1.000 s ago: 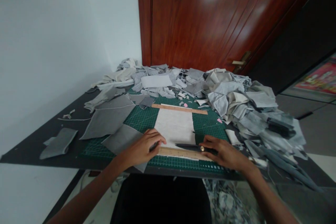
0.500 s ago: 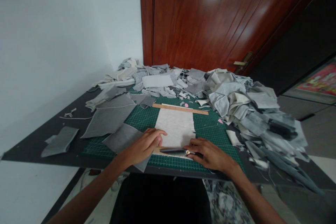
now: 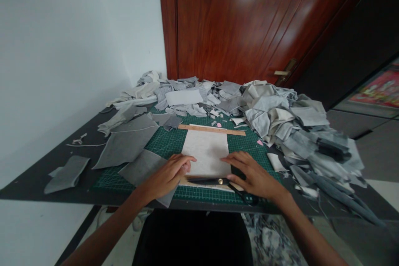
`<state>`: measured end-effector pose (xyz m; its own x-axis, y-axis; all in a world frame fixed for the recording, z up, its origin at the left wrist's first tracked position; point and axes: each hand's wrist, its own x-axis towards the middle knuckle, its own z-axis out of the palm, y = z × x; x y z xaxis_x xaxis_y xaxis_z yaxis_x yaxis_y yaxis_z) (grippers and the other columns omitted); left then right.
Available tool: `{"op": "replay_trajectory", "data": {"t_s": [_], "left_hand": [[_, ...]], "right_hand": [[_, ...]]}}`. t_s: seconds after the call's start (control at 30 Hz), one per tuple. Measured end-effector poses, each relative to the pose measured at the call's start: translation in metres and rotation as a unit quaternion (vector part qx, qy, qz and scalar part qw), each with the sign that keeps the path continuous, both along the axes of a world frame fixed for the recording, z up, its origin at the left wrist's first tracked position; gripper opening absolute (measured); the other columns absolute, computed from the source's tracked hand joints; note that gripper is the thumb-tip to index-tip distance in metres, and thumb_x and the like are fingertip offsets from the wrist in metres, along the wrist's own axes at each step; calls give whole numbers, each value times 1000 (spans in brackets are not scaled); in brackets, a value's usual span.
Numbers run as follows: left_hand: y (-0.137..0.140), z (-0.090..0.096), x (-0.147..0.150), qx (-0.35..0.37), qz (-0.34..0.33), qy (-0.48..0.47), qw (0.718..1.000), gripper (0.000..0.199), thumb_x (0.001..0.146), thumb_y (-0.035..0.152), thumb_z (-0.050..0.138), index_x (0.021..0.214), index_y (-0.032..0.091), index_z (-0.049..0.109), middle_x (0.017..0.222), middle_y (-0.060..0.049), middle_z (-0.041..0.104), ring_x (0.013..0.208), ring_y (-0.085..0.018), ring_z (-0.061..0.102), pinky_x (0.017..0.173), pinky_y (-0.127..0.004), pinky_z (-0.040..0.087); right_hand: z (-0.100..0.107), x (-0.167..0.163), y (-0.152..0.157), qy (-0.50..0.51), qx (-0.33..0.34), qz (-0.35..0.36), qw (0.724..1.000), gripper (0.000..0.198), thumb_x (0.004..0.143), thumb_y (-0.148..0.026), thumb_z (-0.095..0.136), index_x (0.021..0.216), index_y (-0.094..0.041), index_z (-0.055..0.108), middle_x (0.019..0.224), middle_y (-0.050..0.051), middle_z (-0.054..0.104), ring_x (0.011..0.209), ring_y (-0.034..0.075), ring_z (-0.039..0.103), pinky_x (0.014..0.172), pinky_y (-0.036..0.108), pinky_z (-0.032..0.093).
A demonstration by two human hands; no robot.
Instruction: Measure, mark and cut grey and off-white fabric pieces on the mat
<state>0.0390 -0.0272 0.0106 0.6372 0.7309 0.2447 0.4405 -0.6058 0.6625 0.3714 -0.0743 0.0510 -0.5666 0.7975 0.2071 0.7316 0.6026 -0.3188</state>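
A white piece of fabric (image 3: 205, 149) lies flat on the green cutting mat (image 3: 166, 138). My left hand (image 3: 173, 172) rests at its left edge, with the index finger stretched over it and the other fingers partly bent. On the right edge, my right hand (image 3: 249, 172) is open, fingers apart and fingertips on the white fabric. Black scissors (image 3: 205, 181) lie across the fabric's near end, with the handles below my right hand. A pale wooden strip shows partly beneath the scissors. Across the fabric's far end lies a wooden ruler (image 3: 212, 129).
Grey fabric pieces (image 3: 126, 141) lie left of the mat. A large heap of grey and cream fabric (image 3: 271, 112) covers the right side, and more scraps (image 3: 183, 97) line the back. Small pink chalk pieces (image 3: 259, 143) sit nearby. A wooden door (image 3: 233, 29) stands behind the table.
My right hand has let go of the scissors and moved forward onto the white fabric, fingers spreading. The scissors now lie flat. My left hand stays at the left edge.
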Motion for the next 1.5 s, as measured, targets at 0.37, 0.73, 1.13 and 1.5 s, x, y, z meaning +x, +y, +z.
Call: {"op": "replay_trajectory", "data": {"t_s": [0.37, 0.73, 1.13, 1.5], "left_hand": [[1, 5, -2, -60, 15, -30, 998, 48, 111, 46, 24, 105, 22, 65, 114, -7, 69, 121, -20, 57, 113, -35, 41], [15, 4, -3, -124, 16, -64, 990, 65, 108, 57, 15, 85, 22, 64, 105, -10, 69, 125, -26, 55, 116, -42, 34], [15, 3, -4, -133, 29, -60, 989, 67, 106, 64, 19, 82, 21, 64, 103, -10, 70, 120, -26, 56, 115, -37, 33], [6, 14, -3, -4, -33, -12, 999, 42, 111, 39, 29, 109, 21, 67, 100, -6, 68, 98, -20, 63, 91, -31, 48]], "right_hand": [[-31, 67, 152, -56, 35, -88, 994, 25, 97, -22, 60, 118, -17, 72, 114, 13, 71, 108, 26, 65, 101, 42, 51], [-25, 66, 145, -93, 20, -105, 990, 25, 98, -14, 51, 114, -15, 71, 113, 11, 71, 105, 21, 66, 93, 29, 47], [-20, 70, 110, 49, -3, -17, 999, 28, 84, -2, 57, 106, -19, 63, 103, 6, 66, 94, 20, 63, 83, 28, 45], [-23, 65, 91, 46, -62, -3, 997, 24, 100, -30, 57, 122, -23, 65, 117, 7, 72, 103, 25, 68, 88, 33, 47]]}}
